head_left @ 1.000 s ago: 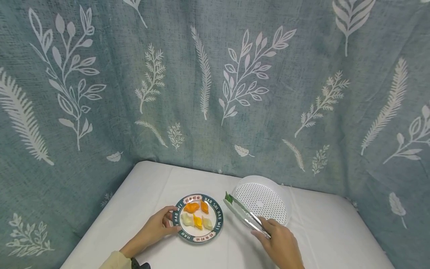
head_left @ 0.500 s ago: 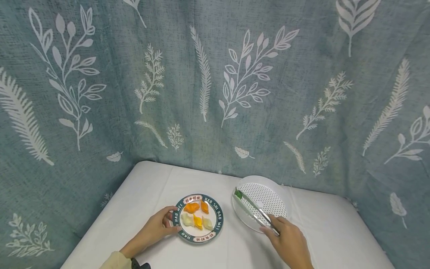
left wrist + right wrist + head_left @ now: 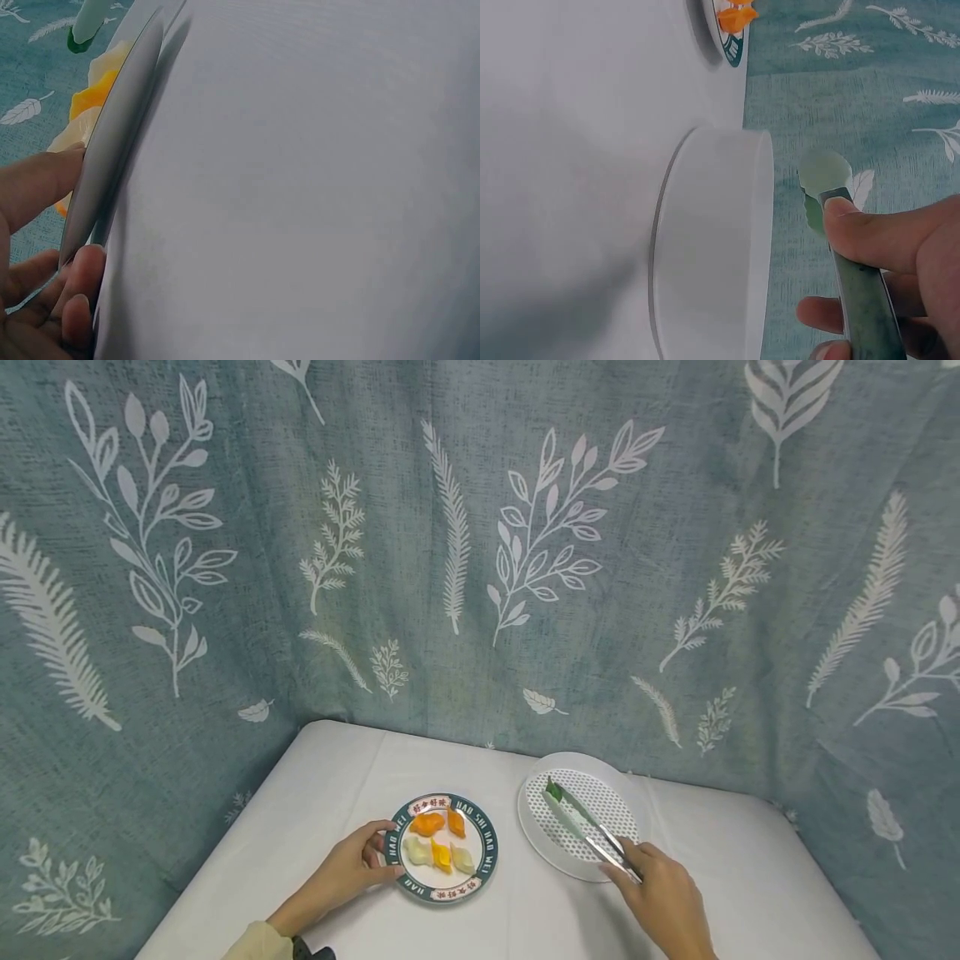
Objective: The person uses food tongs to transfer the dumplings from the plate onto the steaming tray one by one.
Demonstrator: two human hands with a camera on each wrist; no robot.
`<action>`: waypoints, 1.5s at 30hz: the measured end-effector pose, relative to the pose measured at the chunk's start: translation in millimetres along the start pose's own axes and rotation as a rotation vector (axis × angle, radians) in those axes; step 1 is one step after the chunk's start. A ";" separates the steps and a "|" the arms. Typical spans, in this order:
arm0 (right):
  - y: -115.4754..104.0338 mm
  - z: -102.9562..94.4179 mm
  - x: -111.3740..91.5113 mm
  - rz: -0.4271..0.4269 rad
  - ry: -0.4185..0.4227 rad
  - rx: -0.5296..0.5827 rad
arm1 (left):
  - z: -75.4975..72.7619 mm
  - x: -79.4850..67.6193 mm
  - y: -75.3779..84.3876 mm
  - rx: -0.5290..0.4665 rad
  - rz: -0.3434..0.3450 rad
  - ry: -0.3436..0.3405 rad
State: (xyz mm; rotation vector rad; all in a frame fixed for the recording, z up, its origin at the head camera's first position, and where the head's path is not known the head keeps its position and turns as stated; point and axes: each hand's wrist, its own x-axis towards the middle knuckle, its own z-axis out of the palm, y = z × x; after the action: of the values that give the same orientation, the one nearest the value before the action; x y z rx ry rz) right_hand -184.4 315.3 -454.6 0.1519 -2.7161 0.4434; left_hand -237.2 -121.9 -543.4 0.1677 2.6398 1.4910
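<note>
My left hand (image 3: 348, 864) grips the left rim of a round plate (image 3: 489, 852) with a dark green lettered border. In the left wrist view its thumb lies on the rim, with fingers curled at the underside. Several dumplings sit on the plate: orange (image 3: 427, 824), yellow (image 3: 441, 857) and pale (image 3: 418, 852). My right hand (image 3: 667, 893) holds metal tongs (image 3: 866, 307) with pale green tips. Between the tips is a dark green dumpling (image 3: 553, 789), partly hidden by them. The tongs reach over a white round steamer tray (image 3: 529, 839) with a perforated base.
Both dishes stand on a table with a white cloth (image 3: 352, 768), the plate left of the tray. A blue-green curtain (image 3: 420, 568) with white leaf prints hangs behind and to the left. The tray has a raised side wall (image 3: 709, 240).
My right hand has moved right, carrying the tongs and green dumpling from the tray's left edge to over its perforated base. The left hand and plate stay put.
</note>
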 end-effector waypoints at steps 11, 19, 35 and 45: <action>30.0 -4.9 0.1 0.069 -0.049 -0.020 | 1.9 -7.9 4.1 -0.011 -0.014 0.003; 45.1 -5.6 6.0 0.141 -0.125 -0.035 | 3.0 -11.9 5.9 0.003 -0.020 0.007; 70.6 0.9 19.2 0.200 -0.173 -0.081 | 3.4 -13.0 3.9 0.005 -0.013 0.012; 75.8 2.0 27.3 0.222 -0.199 -0.086 | 2.9 -12.1 0.4 -0.010 -0.003 -0.003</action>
State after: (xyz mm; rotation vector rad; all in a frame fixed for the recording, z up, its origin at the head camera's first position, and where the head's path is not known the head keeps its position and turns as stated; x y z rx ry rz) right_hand -222.8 385.0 -467.4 -0.1382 -2.9564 0.3898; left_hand -224.8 -120.9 -544.1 0.1652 2.6281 1.5015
